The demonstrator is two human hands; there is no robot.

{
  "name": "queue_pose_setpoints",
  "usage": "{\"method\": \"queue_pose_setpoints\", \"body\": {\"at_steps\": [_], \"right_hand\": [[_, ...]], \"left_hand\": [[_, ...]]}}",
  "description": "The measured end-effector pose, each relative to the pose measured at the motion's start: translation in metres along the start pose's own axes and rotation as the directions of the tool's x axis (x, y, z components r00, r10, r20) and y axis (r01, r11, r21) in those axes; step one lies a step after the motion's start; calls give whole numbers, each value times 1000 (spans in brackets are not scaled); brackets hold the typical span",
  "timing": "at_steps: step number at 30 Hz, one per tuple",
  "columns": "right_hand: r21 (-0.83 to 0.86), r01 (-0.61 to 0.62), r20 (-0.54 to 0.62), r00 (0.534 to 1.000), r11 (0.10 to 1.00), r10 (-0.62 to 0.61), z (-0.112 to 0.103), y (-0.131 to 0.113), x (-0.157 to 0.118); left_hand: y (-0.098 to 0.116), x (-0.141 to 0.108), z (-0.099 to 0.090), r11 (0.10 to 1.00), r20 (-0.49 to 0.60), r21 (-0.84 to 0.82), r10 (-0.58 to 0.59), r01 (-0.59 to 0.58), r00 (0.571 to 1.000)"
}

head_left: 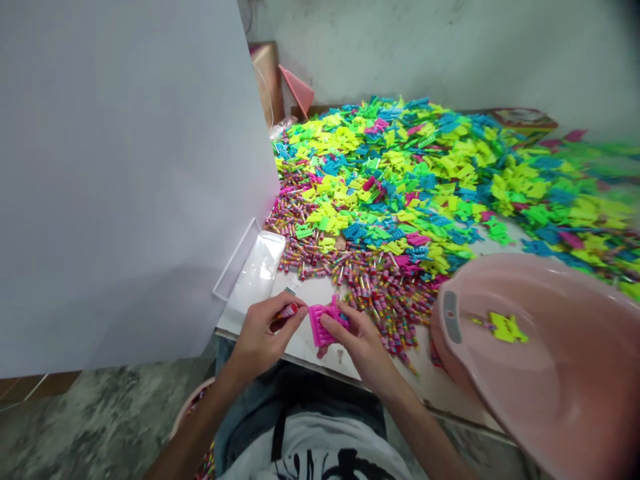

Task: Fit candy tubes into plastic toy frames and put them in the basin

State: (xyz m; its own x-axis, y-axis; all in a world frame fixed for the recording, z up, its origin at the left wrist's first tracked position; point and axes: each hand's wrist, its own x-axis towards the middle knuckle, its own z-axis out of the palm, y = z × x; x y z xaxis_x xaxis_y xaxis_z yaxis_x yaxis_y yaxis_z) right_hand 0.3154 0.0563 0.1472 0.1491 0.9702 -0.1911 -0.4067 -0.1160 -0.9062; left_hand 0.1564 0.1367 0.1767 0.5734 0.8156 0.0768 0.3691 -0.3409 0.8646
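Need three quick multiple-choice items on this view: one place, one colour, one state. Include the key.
1. Where is the pink plastic basin relative to the heap of coloured plastic pieces?
A) near right edge
B) far side
C) left side

2. What colour is the comb-like piece in the right hand?
A) blue
B) yellow
C) pink

3. What is the left hand doing?
A) lying flat and open
B) pinching a striped tube
C) reaching into the basin

1 A: the basin overlaps the heap's near right edge.
2 C: the piece shows pink.
3 B: fingers close on the tube.

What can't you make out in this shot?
Head view:
- Striped piece in the left hand: mostly hidden by the fingers.
- Pink piece: partly covered by the right hand.
- Right end of the pile: blurred, cut off by the edge.
- Table's left part: hidden by the white board.
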Motion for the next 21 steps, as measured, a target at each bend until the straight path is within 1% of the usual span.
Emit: {"method": "queue_pose_setpoints", "body": {"at_steps": [2,3,5,7,8,10,12,13,14,16,17,19,21], "right_hand": [[-14,-8,1,1000,1000,8,-1,1,0],[-12,-25,9,1000,1000,25,-1,1,0],[-32,-54,22,998,998,54,-2,-1,0],[-119,-29,-10,1000,992,28,-1,-5,-3],[-173,-5,-21,1000,985,1,-1,-7,-4],[-243,8,10,1000,970,-5,-1,-10,-9],[-233,-40,53,997,972,54,-3,-11,-13],[-203,-67,44,996,977,78,-5,-11,-14],[-161,-86,5,996,983,88,-7,-9,-15],[-50,-79,-110,991,996,73,-11,-6,-14],[-1,-69,-145,987,998,68,-12,-4,-13],[59,-59,-161,985,997,68,-13,-2,-10],[82,-60,-134,988,995,71,-12,-1,-9]], "left_hand": [[-1,-3,2,994,-32,92,53,-50,998],[-2,-4,5,984,-46,147,103,-95,994],[-6,-8,11,943,-63,261,228,-205,972],[-10,-10,17,898,-76,348,312,-268,947],[-11,-10,19,885,-99,382,327,-267,940],[-11,-7,19,882,-204,428,306,-196,930],[-8,-3,14,889,-332,447,271,-102,904],[-6,0,11,893,-382,445,254,-64,889],[-4,2,8,899,-409,436,238,-40,881],[-3,8,6,900,-405,435,210,-15,890],[-3,12,6,898,-392,440,190,2,900],[-7,19,10,895,-329,446,145,18,933],[-11,25,15,905,-220,425,121,-16,968]]}}
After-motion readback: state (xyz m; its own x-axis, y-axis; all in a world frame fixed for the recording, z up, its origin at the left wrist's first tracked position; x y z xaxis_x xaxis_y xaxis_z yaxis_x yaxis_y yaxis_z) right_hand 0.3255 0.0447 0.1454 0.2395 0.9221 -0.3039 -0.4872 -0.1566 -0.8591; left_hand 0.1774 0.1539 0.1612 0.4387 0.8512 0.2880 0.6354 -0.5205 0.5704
